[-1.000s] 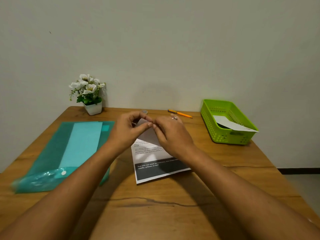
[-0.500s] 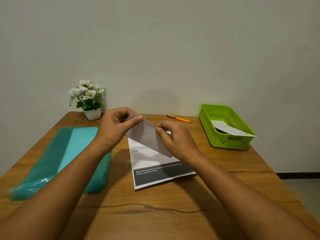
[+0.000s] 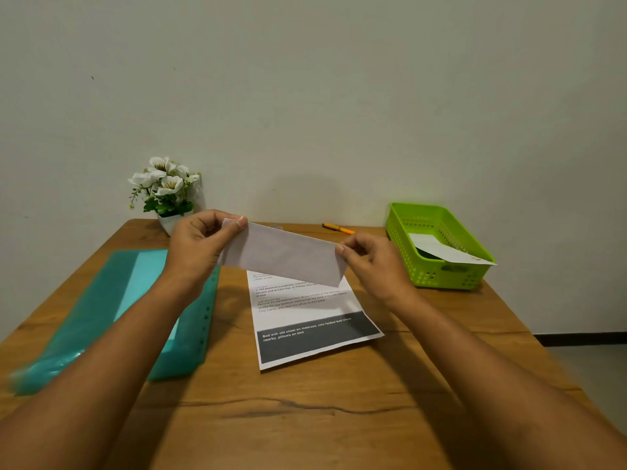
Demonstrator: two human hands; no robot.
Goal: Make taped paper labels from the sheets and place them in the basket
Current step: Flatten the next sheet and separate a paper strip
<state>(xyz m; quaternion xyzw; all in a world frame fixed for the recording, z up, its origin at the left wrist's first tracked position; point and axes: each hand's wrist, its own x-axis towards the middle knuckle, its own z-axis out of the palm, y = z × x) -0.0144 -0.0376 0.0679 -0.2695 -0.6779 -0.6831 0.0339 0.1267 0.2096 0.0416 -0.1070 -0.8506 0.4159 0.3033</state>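
Head view: left hand and right hand each pinch an end of the strip — held taut above the sheet, likely for taping — basket lies right.

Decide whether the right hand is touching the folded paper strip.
Touching. The head view shows the right hand pinching one end of the folded paper strip between thumb and fingertips.
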